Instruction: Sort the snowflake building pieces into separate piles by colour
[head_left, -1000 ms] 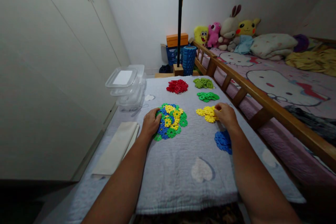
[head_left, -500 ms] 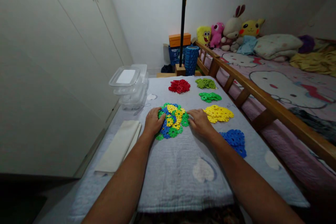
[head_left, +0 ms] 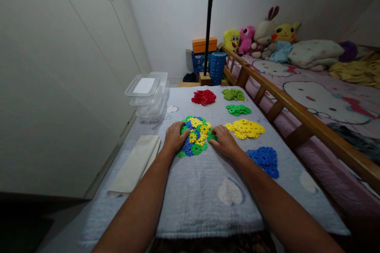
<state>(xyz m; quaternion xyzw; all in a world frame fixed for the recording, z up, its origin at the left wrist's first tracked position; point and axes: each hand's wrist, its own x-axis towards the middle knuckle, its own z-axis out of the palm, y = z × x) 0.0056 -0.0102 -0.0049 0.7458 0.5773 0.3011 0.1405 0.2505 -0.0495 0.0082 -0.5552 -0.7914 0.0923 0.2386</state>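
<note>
A mixed pile of notched, flower-shaped plastic discs [head_left: 192, 137] in green, blue and yellow lies flat on the cloth between my hands. My left hand [head_left: 175, 137] rests against the pile's left edge, thumb apart from the fingers and lying over some discs. At the right edge, my right hand [head_left: 224, 140] has its thumb and fingers on a dark green disc [head_left: 211, 136]. Just beyond that hand is a heap of yellow discs [head_left: 247, 128]. Blue discs [head_left: 265, 160] lie beside my right forearm, which covers part of them.
Red discs [head_left: 204, 97], olive-green discs [head_left: 233, 94] and bright green discs [head_left: 238, 110] form separate heaps farther back. Stacked clear plastic containers [head_left: 151, 104] stand at the left, behind a folded cream cloth [head_left: 135, 164]. A wooden bed rail [head_left: 285, 102] runs along the right side.
My right hand has closed its thumb and fingers on the dark green disc at the pile's right edge. My left hand stays almost still; the view shifts slightly.
</note>
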